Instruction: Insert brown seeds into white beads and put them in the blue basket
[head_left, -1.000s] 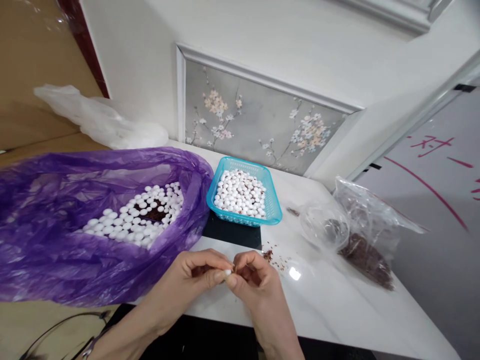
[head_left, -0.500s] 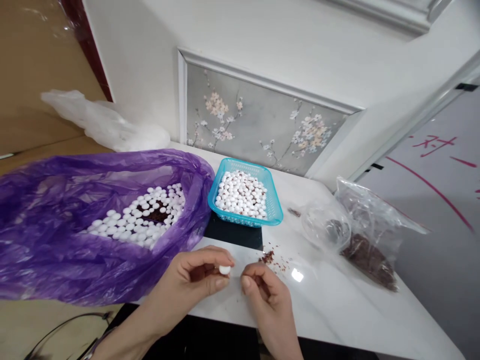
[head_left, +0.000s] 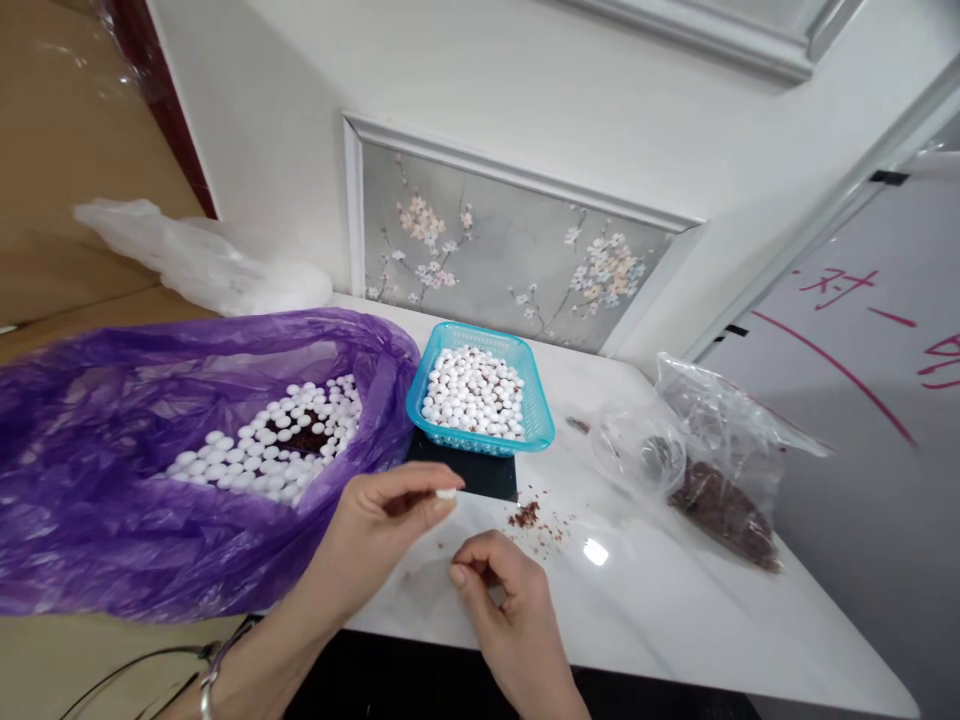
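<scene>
My left hand [head_left: 382,525] pinches a small white bead [head_left: 447,493] between thumb and forefinger, just below the dark slab under the turquoise basket [head_left: 536,433]. The basket is heaped with several white beads [head_left: 474,392]. My right hand [head_left: 502,590] hovers lower over the white tabletop [head_left: 675,600], fingers curled in; whether anything is in them is hidden. A purple plastic bag [head_left: 97,520] at left lies open, showing more white beads [head_left: 262,450] with dark bits among them.
Reddish-brown crumbs [head_left: 529,517] lie scattered by the hands. A clear bag of brown material [head_left: 712,490] sits at right beside a clear cup-like lid [head_left: 637,450]. A white plastic bag [head_left: 202,260] lies at the back left. A whiteboard [head_left: 862,400] leans at right.
My hands have parted: the left one carried the white bead up and towards the basket, and the right dropped lower. The view has shifted slightly.
</scene>
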